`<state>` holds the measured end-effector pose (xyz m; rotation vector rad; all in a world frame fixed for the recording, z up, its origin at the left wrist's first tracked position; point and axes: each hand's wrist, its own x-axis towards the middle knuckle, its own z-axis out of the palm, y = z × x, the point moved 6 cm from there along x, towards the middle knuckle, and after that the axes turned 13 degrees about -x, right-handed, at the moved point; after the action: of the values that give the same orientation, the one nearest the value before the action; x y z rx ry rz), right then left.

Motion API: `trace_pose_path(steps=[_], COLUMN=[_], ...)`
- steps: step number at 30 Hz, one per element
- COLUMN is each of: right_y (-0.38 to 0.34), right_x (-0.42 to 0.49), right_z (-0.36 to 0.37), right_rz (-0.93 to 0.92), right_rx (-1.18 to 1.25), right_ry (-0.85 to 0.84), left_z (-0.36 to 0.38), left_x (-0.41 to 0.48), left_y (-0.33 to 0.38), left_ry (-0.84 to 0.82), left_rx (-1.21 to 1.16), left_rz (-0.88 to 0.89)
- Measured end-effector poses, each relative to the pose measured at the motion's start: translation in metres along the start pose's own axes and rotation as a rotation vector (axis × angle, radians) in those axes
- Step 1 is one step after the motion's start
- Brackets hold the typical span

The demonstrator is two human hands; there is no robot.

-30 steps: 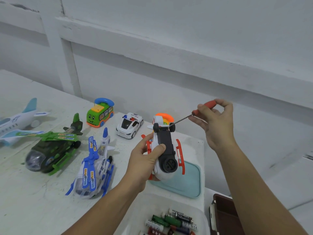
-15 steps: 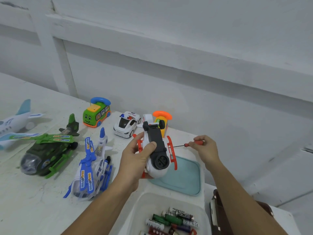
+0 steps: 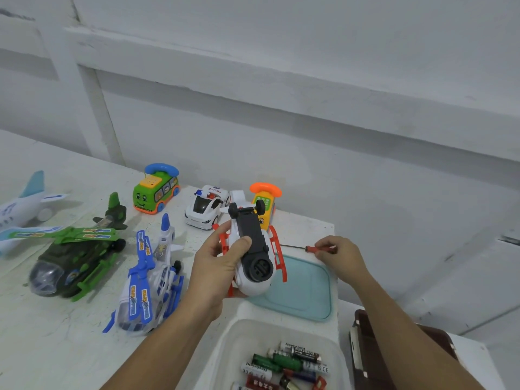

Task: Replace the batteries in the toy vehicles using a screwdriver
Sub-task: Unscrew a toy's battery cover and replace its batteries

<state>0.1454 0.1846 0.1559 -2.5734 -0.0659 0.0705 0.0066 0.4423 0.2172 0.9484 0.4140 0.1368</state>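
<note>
One view, head camera. Left hand (image 3: 216, 266) grips a white plastic toy helicopter with red skids (image 3: 253, 249), held belly-up above the white surface (image 3: 42, 347), its black underside panel facing the camera and the thumb lying along the panel's edge. Right hand (image 3: 342, 256) pinches the handle of a small red-handled screwdriver (image 3: 320, 248). The tool lies level just beyond a teal plastic lid (image 3: 306, 294), low over or on the surface, with its thin shaft pointing toward the helicopter but apart from it. Both grips are thus closed, each on its own object. Nearest the camera, a clear plastic tub (image 3: 233, 333) holds loose cylindrical batteries (image 3: 284, 367). At left rest a blue-and-white toy helicopter (image 3: 149, 277), a green toy helicopter (image 3: 73, 266), a white police car (image 3: 206, 206) and a green toy bus (image 3: 156, 192). Judged step: work on the battery cover; whether its screw is out cannot be told. The next move probably calls for either seating the tip in the screw, or freeing the right hand to lift the cover and reach the batteries.
</note>
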Motion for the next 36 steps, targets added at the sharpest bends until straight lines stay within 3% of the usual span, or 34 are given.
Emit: trace_pose_path(steps=[24, 30, 36], right_y=[0.007, -0.04, -0.133], right_x=[-0.007, -0.029, -0.086], right_z=[-0.015, -0.049, -0.076], right_rz=[0.054, -0.011, -0.202], right_rx=[0.019, 0.073, 0.413], right_ry=[0.032, 0.162, 0.156], left_z=[0.006, 0.014, 0.026], left_x=[0.0, 0.001, -0.001], left_y=[-0.005, -0.001, 0.011], left_ry=[-0.02, -0.045, -0.117], left_rx=[0.074, 0.096, 0.12], left_rz=[-0.021, -0.027, 0.004])
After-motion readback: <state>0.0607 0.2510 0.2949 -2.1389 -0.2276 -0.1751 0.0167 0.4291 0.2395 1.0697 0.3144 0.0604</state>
